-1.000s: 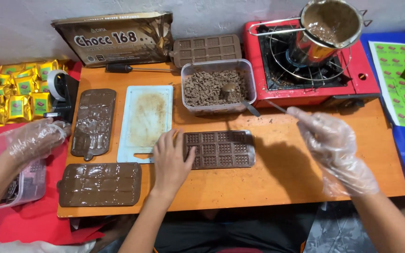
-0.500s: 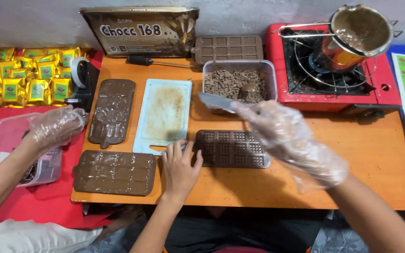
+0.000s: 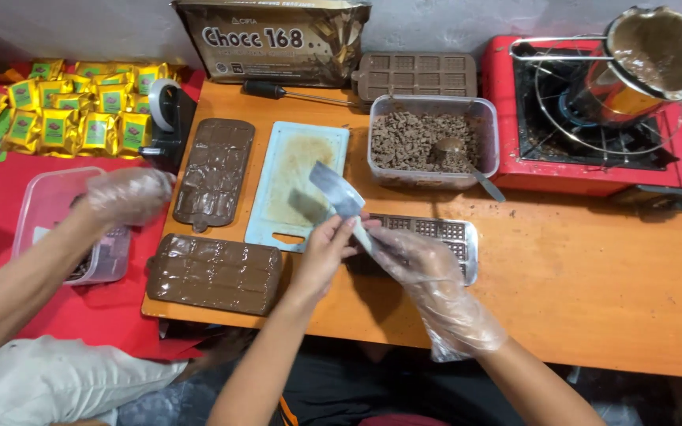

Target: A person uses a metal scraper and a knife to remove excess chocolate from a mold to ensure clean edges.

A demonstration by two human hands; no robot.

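My bare left hand (image 3: 324,251) and my right hand (image 3: 414,260), which wears a clear plastic glove, meet above the left end of a chocolate-filled bar mould (image 3: 445,235) on the orange table. Between them is a metal scraper (image 3: 336,189), its blade tilted up and to the left over a pale blue cutting board (image 3: 297,183). My right hand grips its handle. My left fingers pinch it just below the blade.
A co-worker's gloved hand (image 3: 126,194) hovers over a clear tub (image 3: 45,207) at the left. Two filled brown moulds (image 3: 215,170) (image 3: 213,272) lie nearby. Behind are a container of chopped chocolate (image 3: 428,142), an empty mould (image 3: 416,76), a red stove (image 3: 593,150) with a pot (image 3: 657,55), and gold packets (image 3: 80,110).
My right hand swung from near the stove to the table's middle, carrying the scraper. My left hand lifted off the mould and took hold of the scraper. The co-worker's hand stayed over the tub.
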